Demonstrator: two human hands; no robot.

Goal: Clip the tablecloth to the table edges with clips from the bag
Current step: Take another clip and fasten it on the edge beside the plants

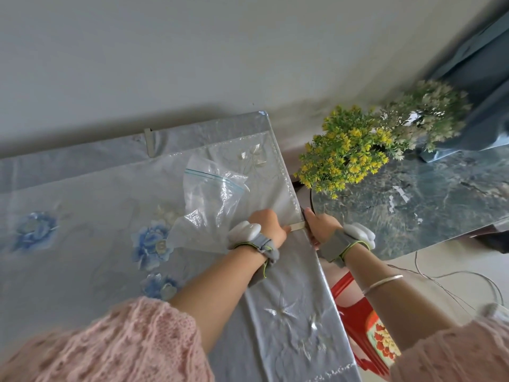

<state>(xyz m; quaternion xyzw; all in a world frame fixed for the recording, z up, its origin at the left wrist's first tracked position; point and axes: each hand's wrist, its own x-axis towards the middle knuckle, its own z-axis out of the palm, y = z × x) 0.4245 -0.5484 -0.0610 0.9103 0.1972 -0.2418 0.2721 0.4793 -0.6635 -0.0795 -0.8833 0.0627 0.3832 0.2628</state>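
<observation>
Currently two hands (268,226) (321,226), two clips (297,226) (149,142), one bag (212,199).

Both hands at the table edge — left hand (268,226), right hand (321,226), pinching a clip (297,226) onto tablecloth (96,216), bag (212,199) beside

1. The pale metal clip (297,226) at the table edge is mostly hidden between both hands — its shape cannot be told.
2. The right hand (321,224) has its fingers out of sight below the edge.
3. The red plastic stool (355,312) is partly covered.
</observation>
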